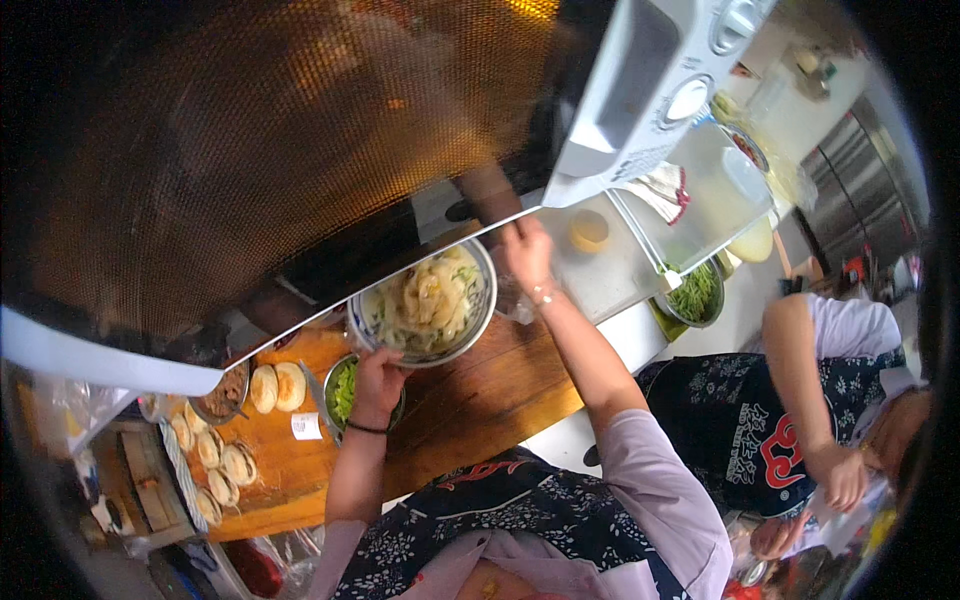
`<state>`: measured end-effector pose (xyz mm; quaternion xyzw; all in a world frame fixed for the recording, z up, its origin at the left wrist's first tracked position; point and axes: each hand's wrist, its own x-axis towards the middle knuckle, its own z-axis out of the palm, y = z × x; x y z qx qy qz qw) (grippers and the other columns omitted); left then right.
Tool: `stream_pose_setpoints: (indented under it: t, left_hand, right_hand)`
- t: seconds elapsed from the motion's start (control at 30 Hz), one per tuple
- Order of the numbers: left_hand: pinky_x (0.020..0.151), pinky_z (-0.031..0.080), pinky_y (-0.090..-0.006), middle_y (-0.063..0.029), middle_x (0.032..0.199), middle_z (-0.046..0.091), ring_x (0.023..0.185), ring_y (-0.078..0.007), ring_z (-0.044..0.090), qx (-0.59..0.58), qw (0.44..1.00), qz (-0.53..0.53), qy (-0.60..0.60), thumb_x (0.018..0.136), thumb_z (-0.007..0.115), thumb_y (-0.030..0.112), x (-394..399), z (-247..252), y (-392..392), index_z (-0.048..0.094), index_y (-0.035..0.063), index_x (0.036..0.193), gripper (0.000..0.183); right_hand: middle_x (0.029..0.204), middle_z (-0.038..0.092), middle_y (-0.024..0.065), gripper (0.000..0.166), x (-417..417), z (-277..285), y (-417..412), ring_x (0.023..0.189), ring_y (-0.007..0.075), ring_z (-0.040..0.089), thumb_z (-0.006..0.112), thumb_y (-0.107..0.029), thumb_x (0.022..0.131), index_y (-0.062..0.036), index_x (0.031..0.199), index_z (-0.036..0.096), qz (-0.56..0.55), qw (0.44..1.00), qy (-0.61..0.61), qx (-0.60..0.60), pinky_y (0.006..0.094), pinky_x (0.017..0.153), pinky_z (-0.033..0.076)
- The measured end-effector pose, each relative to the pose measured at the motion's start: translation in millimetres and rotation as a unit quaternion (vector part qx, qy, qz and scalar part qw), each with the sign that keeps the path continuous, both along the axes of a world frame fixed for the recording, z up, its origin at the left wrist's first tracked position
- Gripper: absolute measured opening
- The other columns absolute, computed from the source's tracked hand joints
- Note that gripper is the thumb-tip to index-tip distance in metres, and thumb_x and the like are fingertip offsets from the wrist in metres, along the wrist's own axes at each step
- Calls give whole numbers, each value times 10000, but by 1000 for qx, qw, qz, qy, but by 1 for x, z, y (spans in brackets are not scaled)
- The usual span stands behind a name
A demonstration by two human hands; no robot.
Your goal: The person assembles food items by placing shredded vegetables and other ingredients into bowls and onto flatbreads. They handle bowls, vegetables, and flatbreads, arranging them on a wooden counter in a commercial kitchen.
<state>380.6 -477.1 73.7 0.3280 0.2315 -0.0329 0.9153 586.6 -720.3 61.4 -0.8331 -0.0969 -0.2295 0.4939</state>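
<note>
A patterned bowl (pixel 486 319) holds pale noodles or cabbage-like food (pixel 429 296) with bits of green. My left hand (pixel 379 386) grips the bowl's near rim, thumb over the edge. My right hand (pixel 527 251) is just right of the bowl, its fingers curled by the lower edge of a microwave oven (pixel 360 150). That edge hides the fingertips, so whether they hold anything is unclear. Beneath my left hand stands a metal bowl of chopped green leaves (pixel 343 390), with a knife blade (pixel 313 390) beside it.
The microwave overhangs the wooden board (pixel 480 405). Round flatbreads (pixel 277 388) and a bowl of chopped meat (pixel 223 394) are at left. At right are a clear container (pixel 697 195), a cup (pixel 589 230) and a bowl of greens (pixel 694 296). A co-worker (pixel 750 420) stands close by.
</note>
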Motion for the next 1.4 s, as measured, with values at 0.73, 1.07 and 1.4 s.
stream_pose_setpoints:
  t: [0.73, 1.07, 1.4]
  left_hand:
    - [895, 519, -353, -140, 1218, 569, 1073, -273, 595, 33, 963, -263, 48, 712, 503, -109, -92, 3, -23, 459, -26, 1265, 561]
    - [1021, 411, -454, -205, 1427, 347, 1277, -311, 430, -93, 827, -538, -133, 889, 478, 30, -60, 39, -193, 82, 122, 1491, 726]
    - [982, 431, -350, -194, 1299, 513, 1142, -253, 548, 6, 818, -574, -31, 925, 512, 91, -55, 15, -160, 318, -12, 1394, 518]
  right_hand:
    - [1163, 579, 105, 546, -320, 51, -68, 852, 157, 634, 568, -66, 880, -50, 1373, 333, 212, 825, 347, 392, 270, 676, 557]
    - [922, 591, 61, 406, -368, 36, -145, 656, 146, 536, 433, 21, 748, -17, 1148, 486, -267, 772, 117, 565, 257, 515, 431]
    - [1155, 545, 175, 518, -204, -25, -375, 842, 292, 661, 427, 37, 759, -24, 1268, 362, -405, 753, -111, 507, 372, 556, 609]
